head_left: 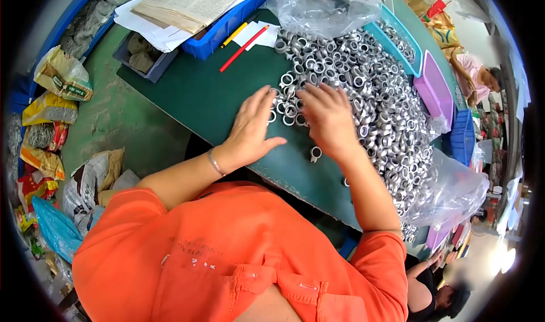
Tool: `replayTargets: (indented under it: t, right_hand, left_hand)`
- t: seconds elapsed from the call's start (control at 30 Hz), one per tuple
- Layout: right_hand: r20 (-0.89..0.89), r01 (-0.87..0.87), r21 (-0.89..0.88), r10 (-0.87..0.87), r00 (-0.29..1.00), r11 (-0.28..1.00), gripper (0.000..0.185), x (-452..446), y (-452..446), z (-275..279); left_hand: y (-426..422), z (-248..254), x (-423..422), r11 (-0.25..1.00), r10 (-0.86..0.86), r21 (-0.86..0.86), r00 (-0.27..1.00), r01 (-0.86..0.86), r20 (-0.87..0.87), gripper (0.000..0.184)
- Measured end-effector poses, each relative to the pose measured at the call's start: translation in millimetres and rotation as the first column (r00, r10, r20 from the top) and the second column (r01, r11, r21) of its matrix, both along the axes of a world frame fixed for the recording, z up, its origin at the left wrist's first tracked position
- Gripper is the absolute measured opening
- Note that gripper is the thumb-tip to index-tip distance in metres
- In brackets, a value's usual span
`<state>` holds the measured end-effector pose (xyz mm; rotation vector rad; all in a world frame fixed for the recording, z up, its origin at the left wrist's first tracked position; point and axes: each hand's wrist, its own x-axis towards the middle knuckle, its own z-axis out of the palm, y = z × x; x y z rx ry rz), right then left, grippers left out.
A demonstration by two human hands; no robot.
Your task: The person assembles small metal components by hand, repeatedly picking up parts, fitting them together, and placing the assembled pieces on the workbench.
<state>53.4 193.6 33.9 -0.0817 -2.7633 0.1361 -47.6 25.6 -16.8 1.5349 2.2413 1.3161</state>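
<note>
A large heap of small silver metal rings (pixel 392 129), each with a short stub or lug, covers much of the green table (pixel 198 95). At the heap's near left edge, my left hand (pixel 250 126) lies with its fingers stretched out and the thumb apart, its fingertips beside a few rings. My right hand (pixel 330 120) is over the edge of the heap, fingers spread and slightly blurred, with rings around and partly hidden under it. Several rings sit between the two hands. One loose ring (pixel 315 151) lies apart on the table, close to my right wrist.
A red pencil (pixel 244 48) and a yellow pen (pixel 234 35) lie by a blue tray (pixel 213 44) with papers. Clear plastic bags (pixel 323 9), a turquoise basket (pixel 417 66) and a purple basket (pixel 434 89) border the heap. Two other people sit at the right.
</note>
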Motion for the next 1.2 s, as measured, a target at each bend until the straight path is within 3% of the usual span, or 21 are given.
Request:
replayTargets:
  t: [0.1,0.17,0.3,0.4,0.5,0.57,0.6,0.7,0.83,0.97,1.0,1.07,1.1,1.13,1.17,1.2]
  right_hand:
    - [0.051,0.049,0.108,-0.055,0.997,0.993,0.043,6.5,-27.1,-24.8]
    - [0.042,0.078,-0.015,-0.078,0.996,0.997,0.044,19.2,-33.6,-30.4]
    - [0.034,0.090,-0.034,-0.089,0.995,0.995,0.039,58.6,-48.1,-41.2]
    - [-0.020,0.082,-0.135,-0.086,0.996,0.987,0.035,83.7,-52.6,-46.4]
    - [-0.138,-0.017,-0.320,-0.028,0.990,0.947,0.034,98.1,-42.7,-43.3]
    - [-0.303,-0.001,-0.339,-0.107,0.947,0.941,0.027,99.1,-31.7,-37.2]
    - [-0.365,0.100,-0.308,-0.214,0.906,0.946,0.026,100.1,-25.4,-38.5]
    - [-0.207,0.463,-0.079,-0.469,0.858,0.883,0.024,95.5,-5.2,-32.5]
    - [-0.147,0.499,-0.044,-0.500,0.854,0.865,0.020,92.8,-2.3,-33.0]
    - [-0.189,0.418,-0.122,-0.435,0.881,0.900,0.015,100.4,-9.7,-34.0]
    - [-0.209,0.388,-0.248,-0.440,0.874,0.888,0.016,102.0,-15.3,-37.5]
    - [-0.209,0.321,-0.527,-0.487,0.848,0.786,0.017,104.8,-30.6,-33.9]
    - [-0.118,0.338,-0.711,-0.578,0.807,0.617,0.020,105.7,-42.4,-32.1]
    - [-0.097,0.219,-0.865,-0.579,0.809,0.451,0.022,106.7,-51.9,-35.5]
    - [-0.078,0.087,-0.963,-0.577,0.813,0.253,0.025,107.5,-60.7,-38.7]
    - [-0.058,0.019,-0.990,-0.533,0.844,0.137,0.031,108.1,-69.6,-36.4]
  left_hand:
    - [15.1,0.8,11.9,0.998,-0.023,-0.060,0.999,0.021,-0.035,0.088]
    - [15.2,0.7,13.1,0.991,-0.096,-0.095,0.995,0.096,0.000,0.087]
    - [5.4,9.0,30.9,0.922,-0.331,-0.197,0.943,0.332,0.038,0.093]
    - [5.6,4.9,43.3,0.876,-0.445,-0.183,0.894,0.447,0.053,0.091]
    - [8.9,2.7,47.3,0.881,-0.452,-0.196,0.889,0.430,-0.078,0.085]
    - [12.0,-1.8,49.5,0.924,-0.364,-0.156,0.929,0.350,-0.074,0.078]
    - [12.9,-1.1,50.5,0.930,-0.345,-0.152,0.938,0.336,-0.038,0.078]
    - [11.8,-1.5,50.9,0.944,-0.304,-0.143,0.952,0.297,-0.026,0.075]
    - [9.6,0.1,47.8,0.949,-0.304,-0.092,0.953,0.302,0.000,0.067]
    - [8.3,0.7,46.3,0.942,-0.331,-0.048,0.944,0.331,0.016,0.055]
    - [7.5,3.4,47.4,0.953,-0.302,-0.015,0.953,0.302,0.022,0.048]
    - [5.9,9.5,47.9,0.960,-0.275,0.059,0.961,0.273,0.027,0.040]
    - [4.6,12.5,48.3,0.964,-0.239,0.133,0.970,0.232,0.040,0.032]
    - [7.4,14.9,48.8,0.946,-0.241,0.219,0.970,0.238,-0.014,0.021]
    - [6.4,19.2,51.7,0.947,-0.245,0.212,0.969,0.243,-0.015,0.021]
    - [4.3,24.2,54.7,0.949,-0.308,0.143,0.925,0.281,0.224,0.019]
